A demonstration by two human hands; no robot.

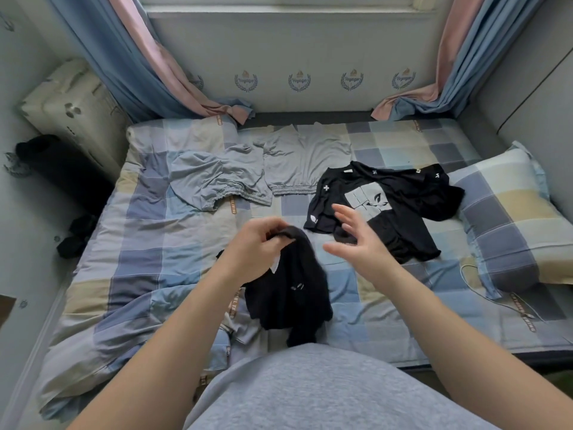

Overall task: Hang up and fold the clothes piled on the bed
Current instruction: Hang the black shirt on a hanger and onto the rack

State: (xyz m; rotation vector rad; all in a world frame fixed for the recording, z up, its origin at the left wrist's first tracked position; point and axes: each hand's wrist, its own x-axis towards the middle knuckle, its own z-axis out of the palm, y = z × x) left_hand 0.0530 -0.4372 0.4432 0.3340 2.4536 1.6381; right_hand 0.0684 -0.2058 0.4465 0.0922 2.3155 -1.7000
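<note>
Black garment [288, 293] lifted above a checked bed [148, 243].
Left hand [254, 243] pinches its top edge; right hand [356, 240] hovers beside it, fingers [344, 214] spread apart.

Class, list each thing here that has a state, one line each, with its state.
Left hand: grips the dark garment.
Dark garment: held up, hanging bunched, unfolded.
Right hand: open, fingers spread, holding nothing.
Printed black T-shirt: lying rumpled on the bed, unfolded.
Grey shorts: lying crumpled on the bed.
Second grey garment: laid fairly flat, unfolded.
</note>
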